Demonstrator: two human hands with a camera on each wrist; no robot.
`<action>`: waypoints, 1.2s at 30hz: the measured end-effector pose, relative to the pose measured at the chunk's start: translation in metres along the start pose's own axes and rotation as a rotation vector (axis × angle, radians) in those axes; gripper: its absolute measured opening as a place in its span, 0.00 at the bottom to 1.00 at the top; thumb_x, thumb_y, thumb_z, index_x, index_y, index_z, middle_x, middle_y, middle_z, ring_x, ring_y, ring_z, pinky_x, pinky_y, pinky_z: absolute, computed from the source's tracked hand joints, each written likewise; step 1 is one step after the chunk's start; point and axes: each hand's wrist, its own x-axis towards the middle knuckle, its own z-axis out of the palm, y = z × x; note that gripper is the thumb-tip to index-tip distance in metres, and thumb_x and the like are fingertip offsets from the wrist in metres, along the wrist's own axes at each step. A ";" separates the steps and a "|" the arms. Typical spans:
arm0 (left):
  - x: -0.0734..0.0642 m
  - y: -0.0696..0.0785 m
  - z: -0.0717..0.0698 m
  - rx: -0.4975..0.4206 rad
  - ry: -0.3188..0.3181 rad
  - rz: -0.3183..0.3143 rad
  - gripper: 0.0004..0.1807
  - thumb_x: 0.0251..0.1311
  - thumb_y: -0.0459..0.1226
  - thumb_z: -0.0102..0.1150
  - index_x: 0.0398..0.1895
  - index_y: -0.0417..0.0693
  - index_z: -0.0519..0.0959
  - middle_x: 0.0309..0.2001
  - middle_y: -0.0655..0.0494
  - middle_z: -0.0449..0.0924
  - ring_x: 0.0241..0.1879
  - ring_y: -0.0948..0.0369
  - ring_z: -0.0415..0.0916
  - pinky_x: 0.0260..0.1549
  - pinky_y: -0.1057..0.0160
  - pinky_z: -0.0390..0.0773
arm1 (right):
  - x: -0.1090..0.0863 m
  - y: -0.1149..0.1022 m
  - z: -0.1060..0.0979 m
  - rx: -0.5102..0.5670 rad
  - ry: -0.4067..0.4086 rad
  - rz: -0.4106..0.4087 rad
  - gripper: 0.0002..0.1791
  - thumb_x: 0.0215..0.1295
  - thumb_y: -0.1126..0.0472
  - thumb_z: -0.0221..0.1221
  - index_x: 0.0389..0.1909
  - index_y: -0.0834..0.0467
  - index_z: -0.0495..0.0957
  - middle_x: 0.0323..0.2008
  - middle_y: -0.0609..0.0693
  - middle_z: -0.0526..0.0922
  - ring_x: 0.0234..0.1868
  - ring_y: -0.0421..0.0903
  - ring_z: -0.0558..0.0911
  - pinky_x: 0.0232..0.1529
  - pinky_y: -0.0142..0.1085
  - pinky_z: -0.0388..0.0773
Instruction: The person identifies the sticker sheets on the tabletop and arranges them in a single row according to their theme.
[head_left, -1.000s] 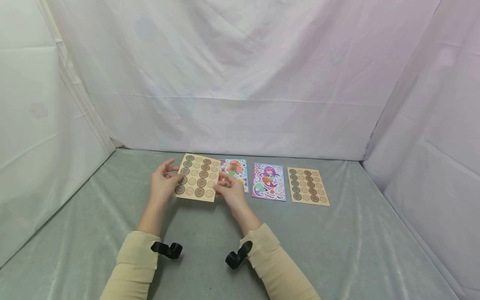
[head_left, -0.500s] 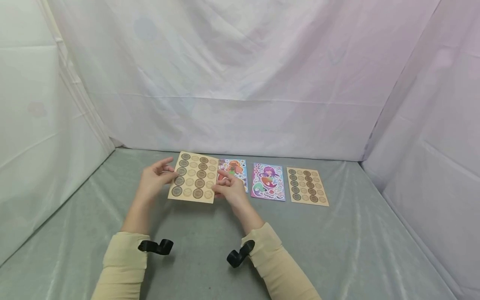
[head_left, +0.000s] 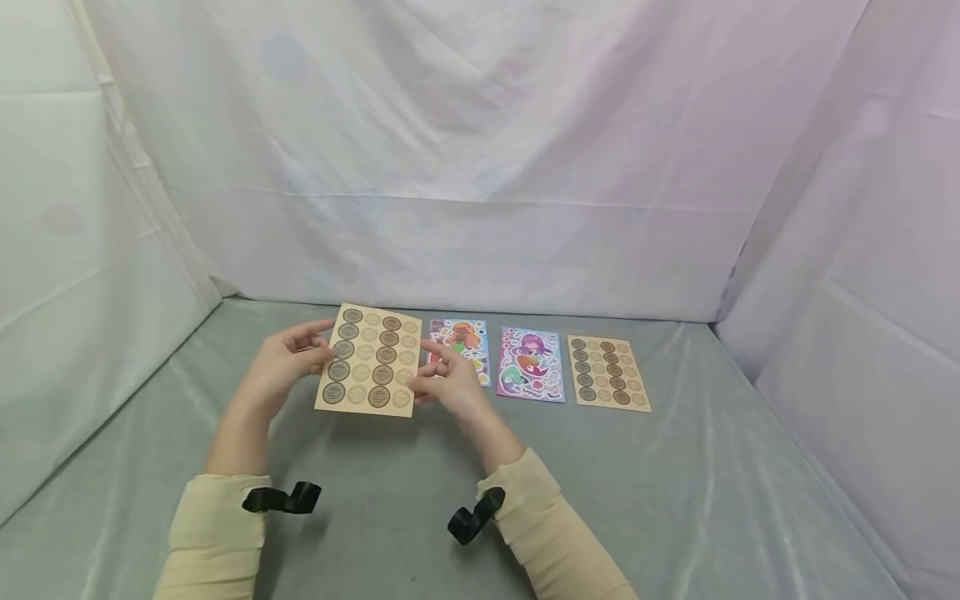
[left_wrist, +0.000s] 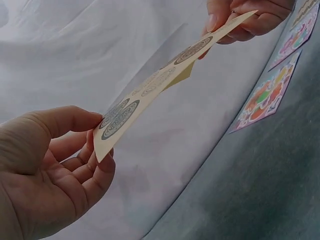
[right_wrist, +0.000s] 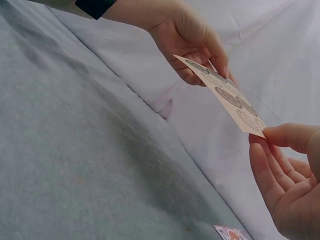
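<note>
A tan sticker sheet (head_left: pixel 369 360) with rows of round dark and pale seals hangs above the table, tilted toward the head camera. My left hand (head_left: pixel 279 367) pinches its left edge between thumb and fingers. At the opposite edge my right hand (head_left: pixel 457 385) pinches it the same way. The left wrist view shows the sheet (left_wrist: pixel 150 92) nearly edge-on, slightly bowed, with a yellowish piece (left_wrist: pixel 180 76) showing beneath it. Thumb on top and fingers below, the right hand (right_wrist: pixel 292 175) grips a corner in the right wrist view.
Behind the right hand lies a blue mermaid sticker sheet (head_left: pixel 468 340). To its right are a purple mermaid sticker sheet (head_left: pixel 531 365) and another tan seal sheet (head_left: pixel 609 373), flat in a row on the grey cloth table (head_left: pixel 675 500). White curtains (head_left: pixel 465 250) enclose the back and sides.
Both hands have carried the tan sticker sheet leftward, the left hand shifting more than the right. More of the blue mermaid sheet now shows. The sheets on the table stay in their row.
</note>
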 end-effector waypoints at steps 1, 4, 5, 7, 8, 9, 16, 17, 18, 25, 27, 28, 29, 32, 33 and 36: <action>0.000 -0.001 -0.001 -0.002 -0.009 -0.004 0.31 0.62 0.30 0.56 0.69 0.37 0.62 0.35 0.53 0.74 0.32 0.63 0.74 0.34 0.65 0.80 | 0.000 0.000 0.001 -0.002 0.000 0.001 0.37 0.52 0.77 0.63 0.66 0.61 0.67 0.24 0.50 0.80 0.22 0.44 0.81 0.32 0.44 0.83; -0.002 -0.002 -0.004 -0.008 -0.025 -0.023 0.31 0.63 0.30 0.55 0.70 0.36 0.61 0.35 0.52 0.74 0.31 0.63 0.74 0.33 0.66 0.79 | -0.003 0.000 0.004 -0.018 0.008 0.003 0.37 0.52 0.77 0.63 0.65 0.60 0.68 0.23 0.51 0.82 0.20 0.44 0.81 0.30 0.42 0.83; -0.003 -0.002 -0.004 -0.007 -0.030 -0.030 0.31 0.63 0.30 0.54 0.70 0.36 0.61 0.36 0.52 0.74 0.31 0.63 0.74 0.33 0.66 0.79 | -0.002 0.003 0.004 -0.023 0.008 0.004 0.37 0.52 0.77 0.64 0.65 0.59 0.68 0.24 0.51 0.82 0.20 0.45 0.81 0.30 0.43 0.83; -0.005 -0.002 -0.006 -0.004 -0.044 -0.045 0.31 0.63 0.30 0.54 0.70 0.36 0.60 0.36 0.51 0.73 0.31 0.64 0.74 0.33 0.66 0.79 | -0.004 0.004 0.006 -0.029 0.008 0.010 0.37 0.51 0.77 0.64 0.65 0.59 0.68 0.24 0.52 0.83 0.19 0.45 0.81 0.31 0.45 0.83; -0.005 -0.003 -0.007 -0.001 -0.051 -0.050 0.31 0.63 0.29 0.54 0.70 0.37 0.60 0.36 0.51 0.73 0.31 0.64 0.74 0.32 0.66 0.79 | -0.005 0.004 0.007 -0.032 0.010 0.014 0.37 0.51 0.77 0.64 0.65 0.58 0.68 0.24 0.52 0.83 0.19 0.45 0.81 0.31 0.46 0.83; -0.006 -0.003 -0.008 0.005 -0.059 -0.055 0.32 0.63 0.30 0.53 0.71 0.37 0.59 0.36 0.51 0.73 0.31 0.64 0.74 0.32 0.66 0.78 | -0.006 0.005 0.008 -0.035 0.013 0.012 0.37 0.51 0.77 0.64 0.65 0.58 0.69 0.24 0.52 0.83 0.19 0.45 0.81 0.31 0.46 0.83; -0.014 -0.012 -0.014 0.069 -0.113 -0.064 0.33 0.64 0.31 0.54 0.72 0.37 0.57 0.35 0.48 0.74 0.29 0.62 0.74 0.31 0.62 0.79 | -0.013 0.010 0.013 -0.056 0.014 0.017 0.38 0.50 0.77 0.65 0.65 0.60 0.69 0.24 0.51 0.83 0.20 0.44 0.81 0.30 0.45 0.83; -0.015 -0.013 -0.015 0.072 -0.119 -0.061 0.33 0.64 0.32 0.54 0.72 0.37 0.57 0.35 0.48 0.74 0.28 0.62 0.75 0.31 0.61 0.79 | -0.014 0.010 0.013 -0.055 0.013 0.017 0.38 0.50 0.77 0.65 0.65 0.60 0.68 0.24 0.51 0.83 0.20 0.44 0.81 0.30 0.45 0.83; -0.016 -0.014 -0.015 0.070 -0.122 -0.060 0.33 0.64 0.32 0.54 0.72 0.38 0.57 0.34 0.48 0.74 0.28 0.61 0.75 0.31 0.61 0.80 | -0.015 0.010 0.014 -0.056 0.014 0.016 0.38 0.50 0.77 0.65 0.65 0.60 0.68 0.24 0.52 0.83 0.20 0.45 0.81 0.30 0.44 0.83; -0.022 -0.019 -0.015 0.068 -0.127 -0.057 0.35 0.63 0.31 0.56 0.73 0.40 0.55 0.34 0.47 0.75 0.25 0.61 0.74 0.28 0.59 0.80 | -0.023 0.012 0.018 -0.039 0.020 0.009 0.38 0.48 0.79 0.65 0.64 0.62 0.68 0.25 0.53 0.82 0.21 0.46 0.81 0.30 0.46 0.83; -0.025 -0.021 -0.016 0.065 -0.131 -0.057 0.36 0.62 0.30 0.56 0.73 0.40 0.55 0.33 0.47 0.75 0.24 0.60 0.74 0.27 0.60 0.80 | -0.025 0.014 0.019 -0.028 0.015 0.017 0.39 0.48 0.79 0.65 0.65 0.63 0.68 0.26 0.53 0.82 0.20 0.45 0.81 0.29 0.45 0.83; -0.026 -0.023 -0.016 0.064 -0.134 -0.056 0.36 0.62 0.29 0.55 0.73 0.40 0.55 0.33 0.47 0.75 0.24 0.60 0.74 0.27 0.60 0.80 | -0.026 0.014 0.020 -0.027 0.010 0.019 0.39 0.48 0.80 0.65 0.65 0.63 0.67 0.26 0.53 0.82 0.20 0.45 0.80 0.28 0.44 0.83; -0.027 -0.024 -0.016 0.061 -0.134 -0.058 0.36 0.62 0.29 0.55 0.73 0.40 0.55 0.33 0.47 0.75 0.24 0.60 0.74 0.26 0.60 0.79 | -0.027 0.015 0.021 -0.028 0.006 0.020 0.39 0.48 0.80 0.65 0.65 0.63 0.67 0.26 0.53 0.82 0.20 0.44 0.80 0.28 0.43 0.83; -0.031 -0.026 -0.017 0.050 -0.144 -0.052 0.37 0.61 0.28 0.55 0.73 0.40 0.54 0.32 0.47 0.75 0.23 0.60 0.73 0.25 0.60 0.79 | -0.031 0.017 0.023 -0.037 -0.002 0.028 0.40 0.47 0.80 0.65 0.65 0.63 0.66 0.25 0.52 0.81 0.19 0.43 0.80 0.26 0.41 0.83; -0.033 -0.027 -0.018 0.046 -0.147 -0.050 0.37 0.61 0.28 0.55 0.73 0.40 0.54 0.32 0.47 0.75 0.22 0.60 0.73 0.25 0.61 0.78 | -0.032 0.018 0.023 -0.041 -0.006 0.030 0.41 0.47 0.80 0.65 0.66 0.62 0.66 0.25 0.52 0.81 0.19 0.43 0.80 0.26 0.41 0.83; -0.036 -0.030 -0.019 0.032 -0.160 -0.049 0.38 0.61 0.28 0.56 0.73 0.40 0.53 0.31 0.49 0.75 0.22 0.60 0.72 0.24 0.60 0.78 | -0.035 0.019 0.025 -0.052 -0.020 0.042 0.42 0.47 0.80 0.65 0.67 0.60 0.65 0.25 0.51 0.81 0.19 0.43 0.80 0.26 0.41 0.83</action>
